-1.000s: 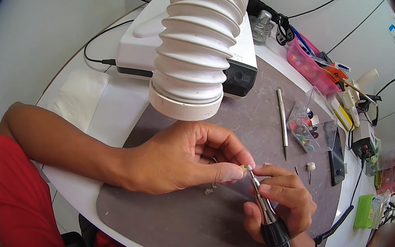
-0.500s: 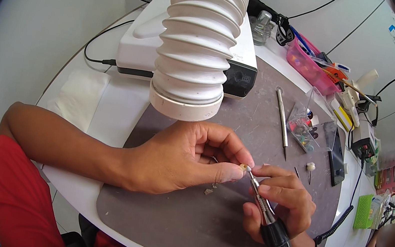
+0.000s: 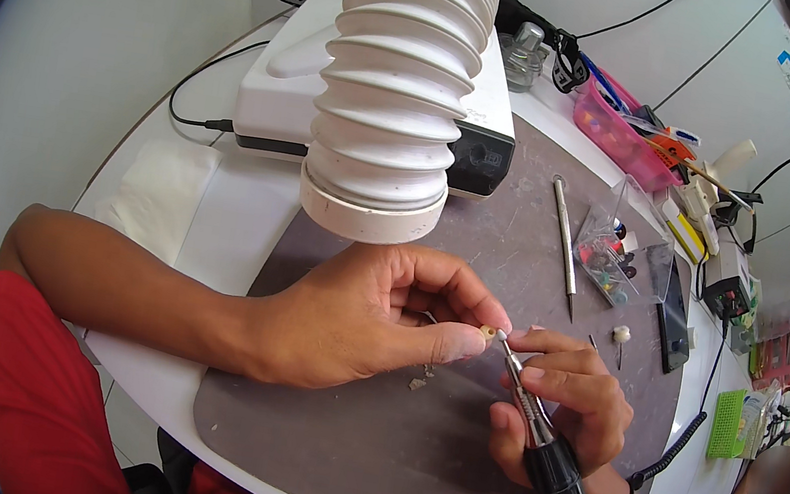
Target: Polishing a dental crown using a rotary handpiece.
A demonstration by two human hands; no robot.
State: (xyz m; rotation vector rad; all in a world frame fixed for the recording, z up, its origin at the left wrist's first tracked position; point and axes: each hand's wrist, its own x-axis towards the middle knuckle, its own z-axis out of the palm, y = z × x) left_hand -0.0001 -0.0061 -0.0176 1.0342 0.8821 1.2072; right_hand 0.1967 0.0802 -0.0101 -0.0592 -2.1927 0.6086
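Observation:
My left hand (image 3: 375,320) pinches a small yellowish piece (image 3: 488,333), like a dental crown, between thumb and index finger. Some whitish dust marks the thumb. My right hand (image 3: 567,403) is wrapped round a rotary handpiece (image 3: 527,403) with a silver nose and a black body. Its small whitish tip points up and left, right beside the yellowish piece; whether the two touch I cannot tell. Both hands meet over the grey mat (image 3: 364,465), below the mouth of a white ribbed hose (image 3: 372,211). A few greyish crumbs (image 3: 417,384) lie under the left thumb.
Behind the hose stands a white machine (image 3: 282,80). To the right lie a silver pen-like tool (image 3: 564,241), a clear box of small parts (image 3: 605,261), a white-headed bit (image 3: 621,334) and a dark phone (image 3: 673,322). A pink basket (image 3: 622,138) sits farther back. A coiled cord (image 3: 674,453) trails right.
The handpiece has shifted very slightly right, so its tip sits a little farther from the yellowish piece. My left hand has hardly moved.

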